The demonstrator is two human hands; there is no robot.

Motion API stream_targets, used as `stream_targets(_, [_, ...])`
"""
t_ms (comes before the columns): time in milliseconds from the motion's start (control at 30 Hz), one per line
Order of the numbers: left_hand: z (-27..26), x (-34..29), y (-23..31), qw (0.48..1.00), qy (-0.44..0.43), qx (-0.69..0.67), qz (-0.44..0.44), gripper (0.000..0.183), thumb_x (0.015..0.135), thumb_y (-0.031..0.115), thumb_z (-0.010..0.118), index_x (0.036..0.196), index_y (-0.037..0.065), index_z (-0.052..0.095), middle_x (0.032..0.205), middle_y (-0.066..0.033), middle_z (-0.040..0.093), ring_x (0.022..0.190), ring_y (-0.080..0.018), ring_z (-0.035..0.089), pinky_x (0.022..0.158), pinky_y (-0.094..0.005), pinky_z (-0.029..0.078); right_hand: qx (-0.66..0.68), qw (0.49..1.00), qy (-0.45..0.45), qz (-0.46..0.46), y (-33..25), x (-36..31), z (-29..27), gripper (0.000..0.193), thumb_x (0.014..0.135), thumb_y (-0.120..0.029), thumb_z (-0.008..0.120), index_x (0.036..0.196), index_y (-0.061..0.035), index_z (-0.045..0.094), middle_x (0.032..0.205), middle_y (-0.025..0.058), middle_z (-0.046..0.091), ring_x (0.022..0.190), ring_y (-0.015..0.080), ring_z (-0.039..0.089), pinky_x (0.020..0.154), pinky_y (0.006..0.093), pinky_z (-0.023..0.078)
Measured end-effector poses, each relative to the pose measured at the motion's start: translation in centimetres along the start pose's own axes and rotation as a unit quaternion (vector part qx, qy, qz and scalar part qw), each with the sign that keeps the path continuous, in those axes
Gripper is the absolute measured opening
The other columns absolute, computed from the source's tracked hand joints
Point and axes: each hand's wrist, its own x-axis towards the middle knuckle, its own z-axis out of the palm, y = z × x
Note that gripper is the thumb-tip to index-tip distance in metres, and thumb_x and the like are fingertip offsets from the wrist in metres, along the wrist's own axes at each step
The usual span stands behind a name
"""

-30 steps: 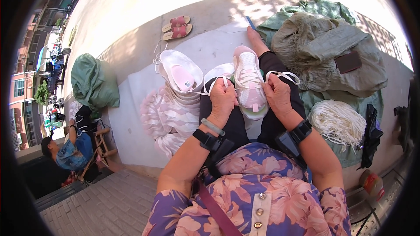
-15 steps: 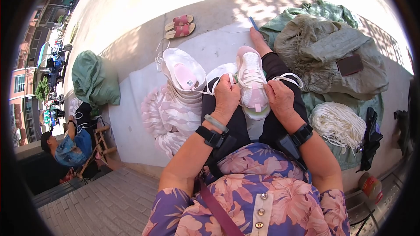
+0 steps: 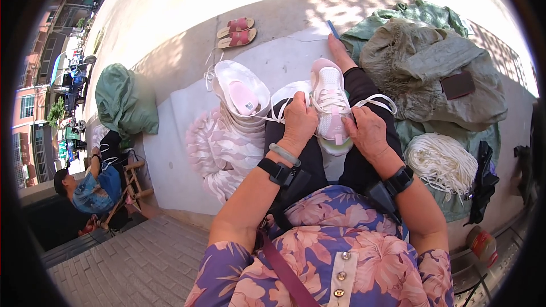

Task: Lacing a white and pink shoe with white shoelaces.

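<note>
A white and pink sneaker [image 3: 329,99] with white lacing across its front lies between my knees, toe pointing away from me. My left hand [image 3: 300,122] is closed at its left lace edge, pinching a white shoelace [image 3: 274,118] whose length trails off to the left. At the lower right eyelets my right hand [image 3: 368,132] is closed on the lace too, its fingertips pressed against the shoe. A loop of white lace [image 3: 382,98] stands out beyond that hand over my right leg. The fingertips are partly hidden.
Left of my legs is a heap of stacked pink and white shoe uppers [image 3: 227,142]. On the right lie a bundle of white laces [image 3: 441,162] and large sacks [image 3: 426,51] with a dark phone [image 3: 458,84]. Red sandals [image 3: 237,38] sit ahead; another person [image 3: 94,190] sits far left.
My right hand has shifted slightly down and its fingers have bunched at the lace. My left hand stays at the shoe's left edge. The whole view has moved a little.
</note>
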Motion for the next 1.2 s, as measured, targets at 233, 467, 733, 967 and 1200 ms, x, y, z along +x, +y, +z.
stream_targets(233, [-0.1,-1.6,3.2,0.981,0.053,0.159,0.096,0.03,0.074,0.009,0.059,0.098,-0.001,0.043,0.073,-0.0223,0.057,0.072,-0.0409,0.058,0.065,-0.0479,0.044,-0.038,0.999,-0.01,-0.008,0.3,-0.1,0.8,0.014,0.08,-0.015,0.053,0.076,-0.0018,0.054,0.072,0.0152,0.056,0.066,0.0315,0.059,0.058,0.0385,0.047])
stream_targets(467, [-0.8,-4.2,3.6,0.938,0.028,0.233,0.254,0.033,0.073,0.013,0.064,0.096,-0.002,0.046,0.082,-0.0169,0.054,0.068,-0.0337,0.055,0.061,-0.0391,0.045,-0.064,0.998,-0.026,-0.001,-0.1,0.3,0.8,0.009,0.077,-0.012,0.054,0.073,-0.0042,0.052,0.071,0.0126,0.055,0.066,0.0294,0.058,0.058,0.0386,0.047])
stream_targets(733, [-0.6,-4.5,2.5,0.934,0.015,0.295,0.203,0.021,0.077,0.013,0.056,0.092,0.0,0.048,0.077,-0.0184,0.056,0.073,-0.0352,0.057,0.062,-0.0419,0.046,0.0,0.987,0.048,-0.151,-2.9,0.7,0.7,0.005,0.07,-0.013,0.058,0.071,-0.0096,0.054,0.071,0.0046,0.05,0.072,0.0218,0.055,0.058,0.0352,0.037])
stream_targets(967, [-0.2,-4.3,2.1,0.946,0.01,0.262,0.191,0.021,0.079,0.009,0.049,0.098,-0.001,0.052,0.078,-0.0196,0.058,0.074,-0.0363,0.058,0.063,-0.0433,0.047,-0.021,0.991,0.01,-0.133,-3.2,1.6,3.2,0.005,0.069,-0.014,0.058,0.071,-0.0107,0.056,0.068,0.0041,0.054,0.067,0.0222,0.059,0.059,0.0365,0.037])
stream_targets(1200, [-0.2,-3.6,2.1,0.944,0.016,0.239,0.225,0.021,0.079,0.009,0.049,0.097,0.0,0.052,0.078,-0.0188,0.059,0.072,-0.0352,0.059,0.063,-0.0421,0.047,-0.034,0.993,-0.014,-0.11,-3.2,2.4,3.6,0.005,0.074,-0.015,0.057,0.073,-0.0099,0.057,0.068,0.0065,0.057,0.063,0.0238,0.059,0.055,0.037,0.04])
